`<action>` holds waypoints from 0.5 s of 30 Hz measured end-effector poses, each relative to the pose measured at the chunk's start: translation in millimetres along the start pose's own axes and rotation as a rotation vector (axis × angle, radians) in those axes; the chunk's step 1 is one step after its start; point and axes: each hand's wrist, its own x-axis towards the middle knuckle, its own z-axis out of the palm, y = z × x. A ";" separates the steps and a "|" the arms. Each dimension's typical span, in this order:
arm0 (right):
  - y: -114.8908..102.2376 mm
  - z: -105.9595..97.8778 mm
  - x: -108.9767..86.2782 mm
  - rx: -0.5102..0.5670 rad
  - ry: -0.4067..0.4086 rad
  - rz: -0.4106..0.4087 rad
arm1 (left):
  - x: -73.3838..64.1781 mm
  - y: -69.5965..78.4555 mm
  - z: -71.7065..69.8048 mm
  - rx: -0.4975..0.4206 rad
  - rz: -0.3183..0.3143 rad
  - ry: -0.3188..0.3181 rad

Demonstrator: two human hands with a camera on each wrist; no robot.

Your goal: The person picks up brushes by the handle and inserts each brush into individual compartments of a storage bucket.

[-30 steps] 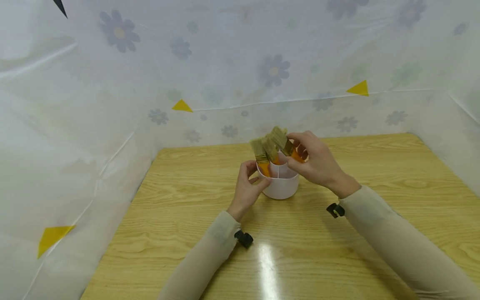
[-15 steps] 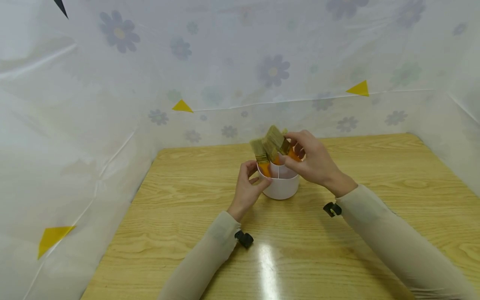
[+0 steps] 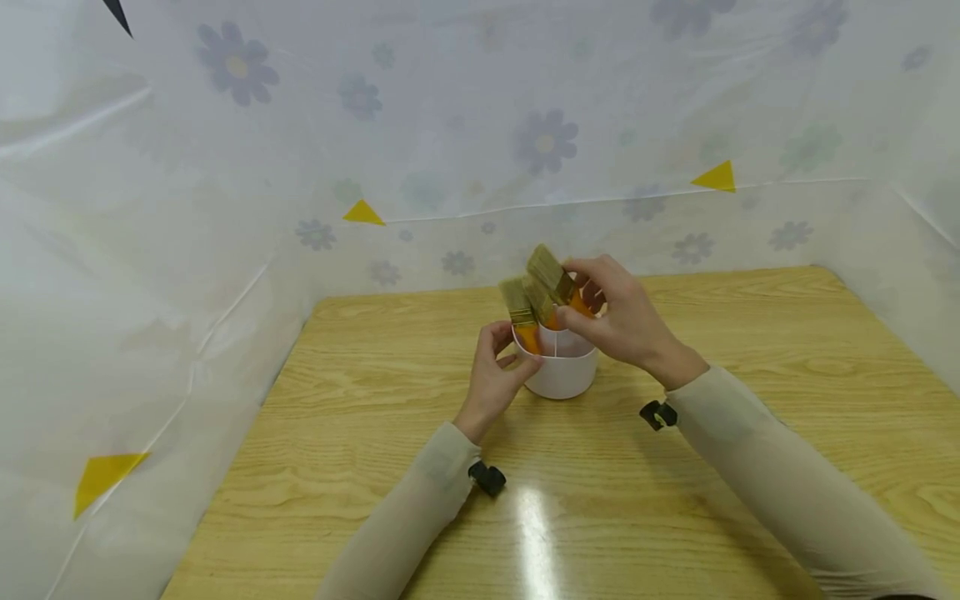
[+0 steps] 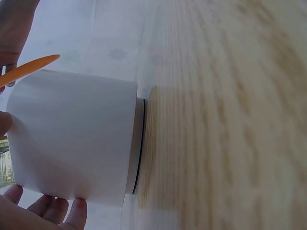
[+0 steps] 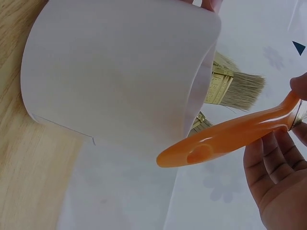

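Note:
A white, round divided holder (image 3: pixel 561 379) stands on the table, its upper rim split by thin inner walls. My left hand (image 3: pixel 491 379) grips its left side, thumb at the front and fingers round the back; the left wrist view shows the fingertips (image 4: pixel 57 211) against the wall. Two paintbrushes stand bristles up inside, one at the left (image 3: pixel 517 304) and one behind it (image 3: pixel 538 302). My right hand (image 3: pixel 622 312) pinches a third paintbrush (image 5: pixel 225 139) near its metal band. Its bristles point up and left, and its orange handle slants down outside the holder's rim.
A wood-grain table (image 3: pixel 375 400) carries the holder. Translucent, flower-patterned sheeting (image 3: pixel 480 150) hangs behind and at both sides, with yellow tape pieces (image 3: pixel 716 177) on it. A black wrist device (image 3: pixel 487 478) sits on each sleeve.
My right hand has drifted left and slightly up with its paintbrush, bringing the bristles over the brush behind. My left hand and the holder have stayed in place.

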 end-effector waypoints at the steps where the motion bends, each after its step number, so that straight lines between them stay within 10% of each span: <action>1: -0.3 0.1 1.0 0.004 0.005 -0.005 | -0.1 0.2 -0.1 -0.001 -0.001 0.001; 15: -3.7 2.9 12.2 0.066 0.044 -0.049 | -0.7 0.2 -1.6 0.002 -0.008 0.012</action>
